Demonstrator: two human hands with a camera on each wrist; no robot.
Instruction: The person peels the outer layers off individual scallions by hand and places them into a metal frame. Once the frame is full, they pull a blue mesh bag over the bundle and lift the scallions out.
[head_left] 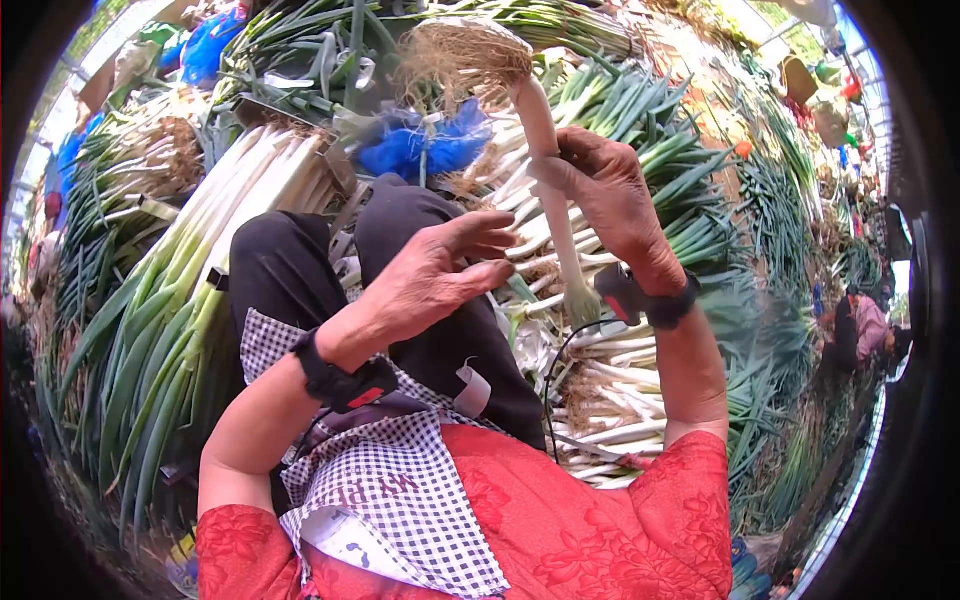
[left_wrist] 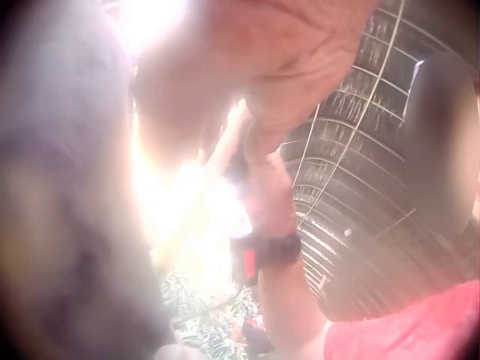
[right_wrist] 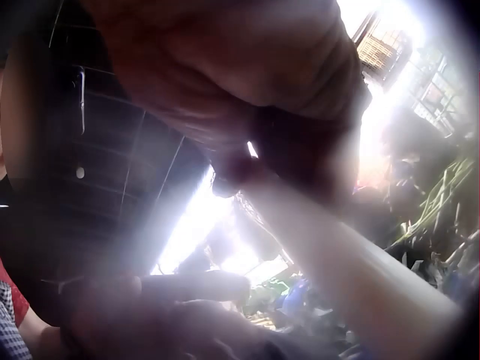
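Observation:
In the head view, the right hand (head_left: 610, 190) pinches the pale stem of a long leek (head_left: 557, 215) between thumb and fingers. The leek is tilted, with a large bushy root end (head_left: 475, 52) at the top and its green end low beside the wrist. The left hand (head_left: 430, 275) is held to the left of the stem, apart from it, thumb and fingers extended and holding nothing. In the right wrist view, the stem (right_wrist: 352, 270) runs down from the right hand (right_wrist: 240, 67). Glare washes out the left wrist view around the left hand (left_wrist: 262, 67).
Trimmed leeks (head_left: 240, 210) lie stacked to the left of the knees. More leeks with roots (head_left: 610, 400) are piled on the right. Blue plastic (head_left: 430, 145) lies beyond the knees, and a dark cable (head_left: 550, 390) hangs by the right wrist.

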